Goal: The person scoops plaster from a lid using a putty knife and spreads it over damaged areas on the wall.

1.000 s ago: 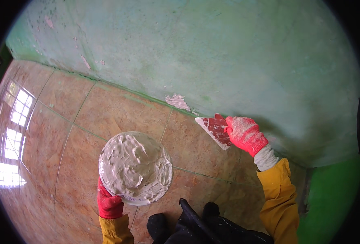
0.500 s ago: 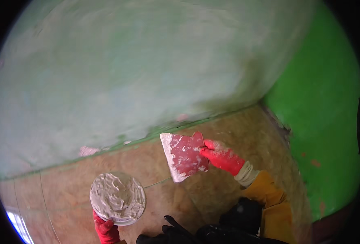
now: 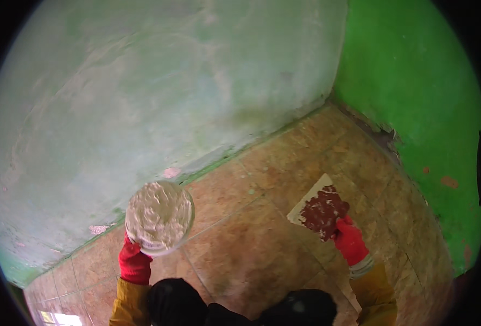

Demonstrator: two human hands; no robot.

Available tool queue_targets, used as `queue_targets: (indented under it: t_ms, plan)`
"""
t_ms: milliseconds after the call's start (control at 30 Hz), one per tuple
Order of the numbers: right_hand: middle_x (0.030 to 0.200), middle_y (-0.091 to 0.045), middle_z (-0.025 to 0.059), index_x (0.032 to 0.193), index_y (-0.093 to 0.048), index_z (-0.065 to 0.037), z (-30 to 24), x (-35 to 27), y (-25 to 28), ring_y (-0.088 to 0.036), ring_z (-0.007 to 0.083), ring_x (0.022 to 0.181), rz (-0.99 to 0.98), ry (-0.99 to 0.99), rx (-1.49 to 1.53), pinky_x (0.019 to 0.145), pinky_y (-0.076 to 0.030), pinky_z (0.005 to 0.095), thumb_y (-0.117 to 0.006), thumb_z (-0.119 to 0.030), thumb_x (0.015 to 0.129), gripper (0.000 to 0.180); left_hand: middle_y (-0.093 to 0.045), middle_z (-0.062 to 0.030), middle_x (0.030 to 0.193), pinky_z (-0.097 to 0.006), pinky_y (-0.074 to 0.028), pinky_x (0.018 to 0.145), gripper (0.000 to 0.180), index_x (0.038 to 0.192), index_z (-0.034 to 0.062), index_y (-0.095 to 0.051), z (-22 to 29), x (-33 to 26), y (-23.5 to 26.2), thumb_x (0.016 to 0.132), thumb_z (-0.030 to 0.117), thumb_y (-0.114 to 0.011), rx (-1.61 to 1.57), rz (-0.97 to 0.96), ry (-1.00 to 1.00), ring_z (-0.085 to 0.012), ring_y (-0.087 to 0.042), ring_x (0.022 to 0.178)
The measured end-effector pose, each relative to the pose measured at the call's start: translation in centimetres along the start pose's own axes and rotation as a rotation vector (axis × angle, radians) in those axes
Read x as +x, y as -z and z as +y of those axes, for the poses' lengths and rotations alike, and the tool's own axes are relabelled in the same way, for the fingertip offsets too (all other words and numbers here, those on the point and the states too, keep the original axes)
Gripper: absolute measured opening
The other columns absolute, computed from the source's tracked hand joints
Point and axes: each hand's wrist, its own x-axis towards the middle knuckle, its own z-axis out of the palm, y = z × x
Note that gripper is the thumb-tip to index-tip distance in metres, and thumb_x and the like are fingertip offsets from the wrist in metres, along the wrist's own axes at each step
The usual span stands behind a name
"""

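Note:
My left hand (image 3: 134, 263), in a red glove, holds up a round plate (image 3: 159, 217) heaped with white plaster, low and left of centre. My right hand (image 3: 350, 242), also red-gloved, grips a wide putty knife (image 3: 319, 206) whose blade is caked with reddish-brown dried material; the blade points up and left over the tiled floor. Both yellow sleeves come in from the lower edge. A pale, plaster-skimmed wall (image 3: 159, 103) fills the upper left beyond both hands.
A bright green wall (image 3: 414, 92) meets the pale wall in a corner at upper right, its paint chipped near the floor. Brown tiled floor (image 3: 251, 244) lies below. Small pale plaster blobs (image 3: 171, 172) sit along the wall's base. Dark shoes show at the bottom.
The view has swung right, bringing the green wall and corner into sight. My right hand with the putty knife has dropped away from the wall to over the floor. The plate stays raised.

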Motion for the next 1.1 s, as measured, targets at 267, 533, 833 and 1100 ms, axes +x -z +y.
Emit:
queue_targets:
  t_ms: [267,533,833,1100]
  plan:
    - [0.105,-0.058,0.0024,0.127,-0.044,-0.011,-22.9,9.9,51.3,-0.055,0.0129,0.077,0.283,0.157,0.206,0.056,-0.044,0.0262,-0.048,-0.008,0.089,0.038,-0.046,-0.0155,0.128,-0.042,-0.04,0.097,0.072,0.135,0.0012,-0.031,-36.6,14.1,-46.3,0.068,0.007,-0.057,0.015,-0.081,0.103,-0.0316,-0.047,0.115]
    - [0.109,-0.057,0.0003,0.131,-0.042,-0.008,-42.5,18.2,88.0,-0.055,0.0086,0.08,0.461,0.34,0.112,0.056,-0.041,0.0214,-0.051,-0.021,0.09,0.044,-0.049,-0.0141,0.126,-0.046,-0.043,0.095,0.069,0.133,0.0063,-0.036,-74.9,26.4,-90.7,0.07,-0.008,-0.06,-0.11,-0.377,0.738,-0.0294,-0.048,0.116]
    - [0.141,-0.03,0.0088,0.143,-0.017,-0.013,-68.2,39.1,86.6,-0.034,0.0231,0.109,0.568,0.299,-0.366,0.086,-0.027,0.0352,-0.042,-0.036,0.093,0.06,-0.053,-0.0118,0.12,-0.04,-0.054,0.075,0.074,0.136,0.0087,-0.031,-100.1,47.8,-114.2,0.07,-0.001,-0.064,-0.352,-0.738,0.984,-0.0258,-0.057,0.105]
    - [0.124,-0.048,0.005,0.136,-0.033,-0.008,-79.4,61.4,107.5,-0.049,0.0142,0.1,0.941,0.498,-0.094,0.076,-0.043,0.0271,-0.047,-0.023,0.092,0.049,-0.053,-0.0099,0.121,-0.038,-0.055,0.074,0.075,0.133,0.0096,-0.034,-124.3,68.2,-133.3,0.068,0.002,-0.07,-0.326,-0.887,1.142,-0.0239,-0.056,0.106]
